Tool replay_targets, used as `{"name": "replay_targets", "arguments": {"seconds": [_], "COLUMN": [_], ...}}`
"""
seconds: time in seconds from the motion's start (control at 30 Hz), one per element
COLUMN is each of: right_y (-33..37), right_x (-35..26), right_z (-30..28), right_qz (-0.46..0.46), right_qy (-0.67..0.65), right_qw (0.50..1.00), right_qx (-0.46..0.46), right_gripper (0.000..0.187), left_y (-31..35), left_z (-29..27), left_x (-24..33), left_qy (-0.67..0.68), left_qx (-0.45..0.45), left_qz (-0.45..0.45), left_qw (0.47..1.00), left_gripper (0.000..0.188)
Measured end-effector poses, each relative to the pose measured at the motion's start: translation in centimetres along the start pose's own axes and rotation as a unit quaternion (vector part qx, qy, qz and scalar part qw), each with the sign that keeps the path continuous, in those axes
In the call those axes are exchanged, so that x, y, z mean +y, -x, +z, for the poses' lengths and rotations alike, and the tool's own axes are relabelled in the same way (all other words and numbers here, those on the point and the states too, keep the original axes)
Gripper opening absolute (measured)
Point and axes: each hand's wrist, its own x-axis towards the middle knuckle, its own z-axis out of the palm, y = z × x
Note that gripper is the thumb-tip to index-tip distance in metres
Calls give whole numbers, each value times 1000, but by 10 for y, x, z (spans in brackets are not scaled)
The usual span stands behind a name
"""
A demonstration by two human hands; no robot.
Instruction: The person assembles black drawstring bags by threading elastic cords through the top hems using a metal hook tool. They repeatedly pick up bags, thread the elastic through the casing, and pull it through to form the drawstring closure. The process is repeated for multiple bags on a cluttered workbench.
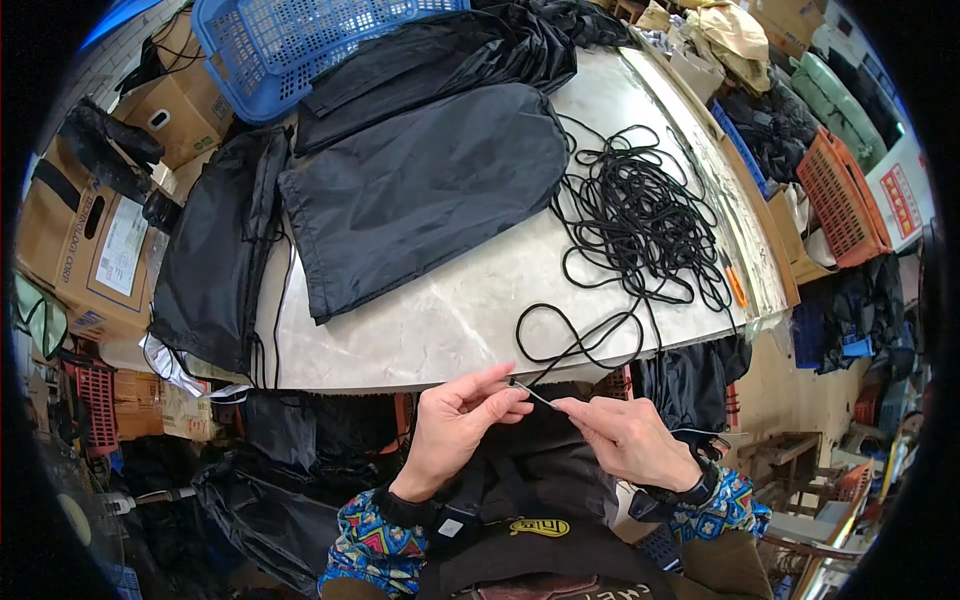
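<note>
Left hand [455, 425] pinching the thin grey tool [536, 394] by the black cord [640, 205], right hand [635, 440] gripping it too; I'd keep those 2 grips close, slack ahead of them.

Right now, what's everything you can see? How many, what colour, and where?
Table: one, pale, middle
Cord: one heap, black, table's right
Flat fabric piece: one, black, table's middle
Folded fabric: several pieces, black, table's left and back
Large mesh basket: one, blue, back left
Orange tool: one, orange, table's right
Thin rod: one, grey, front centre
Cardboard boxes: several, brown, mostly left
Reddish baskets: several, orange-red, both sides
Fabric bundles: several, black, lower left
Side clutter: uncountable, mixed, around edges
Patterned sleeves: two, mostly blue, forearms
Left grip: one, bare, rod's left end
Right grip: one, bare, pinching the rod
</note>
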Motion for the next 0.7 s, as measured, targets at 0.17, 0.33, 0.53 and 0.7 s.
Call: {"name": "replay_targets", "arguments": {"seconds": [0.17,0.33,0.53,0.7], "right_y": [-1,3,3,7], "right_x": [-3,0,-24,-19], "right_z": [-8,-3,-24,0], "right_qz": [-3,-29,-139,49], "right_qy": [32,20,-154,-648], "right_qw": [999,999,977,748], "right_qx": [-27,17,58,133], "right_gripper": [33,29,8,18], "left_y": [0,3,-26,-24], "left_z": [2,3,-4,51], "left_x": [6,7,-35,-62], "left_qy": [-4,90,-105,-204], "left_qx": [-16,25,127,-27], "left_qz": [-19,-50,97,147], "left_qw": [1000,994,982,968], "left_gripper": [26,19,17,19]}}
